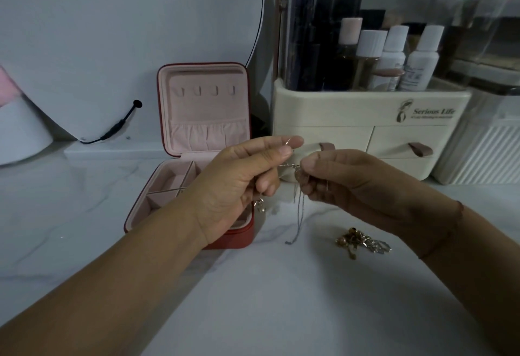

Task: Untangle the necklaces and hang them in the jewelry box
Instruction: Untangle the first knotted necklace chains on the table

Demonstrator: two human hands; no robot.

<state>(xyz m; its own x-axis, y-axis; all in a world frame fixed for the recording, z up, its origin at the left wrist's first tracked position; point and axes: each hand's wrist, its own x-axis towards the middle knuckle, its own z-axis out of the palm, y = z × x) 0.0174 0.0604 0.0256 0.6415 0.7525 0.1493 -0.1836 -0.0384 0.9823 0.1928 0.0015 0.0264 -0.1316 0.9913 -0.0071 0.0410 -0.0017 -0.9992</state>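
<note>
Both forearms come in from the bottom corners; hands meet mid-frame, raised above the table [281, 299].

Left hand [244, 175]: back of hand to camera, thumb and index extended toward the right and pinched together on a fine strand at the fingertips. Other fingers curled under. A small charm [259, 205] dangles below its palm.

Right hand [337, 178]: knuckles pointing left, thumb on top pressed against curled fingers, clamped on the necklace chain [299, 209] just beside the left fingertips.

Chain: a short run spans near-horizontal between the two pinches. The rest hangs as thin strands, long axis vertical, tail end pointing down and reaching the table just right of the box's front corner. Strand count not resolvable.

Jewelry box [242, 239]: red, pink-lined, open, left of centre, partly behind the left hand. Lid upright, with a row of four hooks [205, 91] near the top.

Pile of jewelry [363, 243]: gold and silver pieces bunched on the table, lower right of the hanging strands, under the right wrist.

Background: round mirror [126, 32] upper left, cream organizer [337, 119] with bottles [394, 54] upper right.
</note>
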